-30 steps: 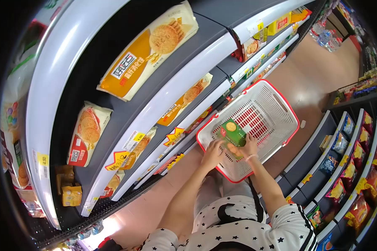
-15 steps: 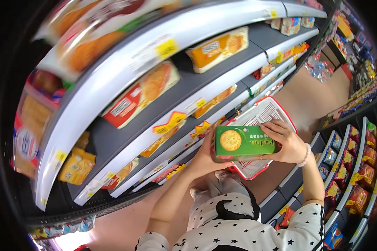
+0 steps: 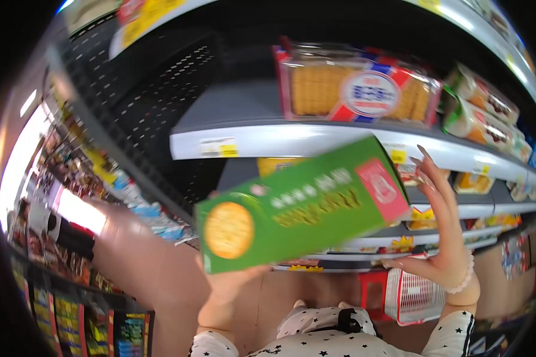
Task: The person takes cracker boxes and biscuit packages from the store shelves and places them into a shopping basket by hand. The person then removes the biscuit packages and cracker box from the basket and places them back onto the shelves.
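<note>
A green cracker box (image 3: 304,205), tilted up to the right, is held up in front of the shelves. My left hand (image 3: 229,285) grips its lower left end, with part of the fingers hidden behind the box. Beside the box's right end is my right hand (image 3: 438,226), its fingers spread and apart from the box. Behind and above, a clear pack of biscuits (image 3: 312,89) with a red, white and blue label sits on the upper shelf (image 3: 268,138).
Green and white packs (image 3: 479,122) lie at the right of the upper shelf. The red and white basket (image 3: 417,294) is low at the right. Perforated shelf backing (image 3: 131,107) rises at the left, with a snack rack (image 3: 83,321) at the lower left.
The view has swung left toward the shelf end. The green box was in the basket, then rose between both hands; now it is higher and closer, and my right hand has come off it.
</note>
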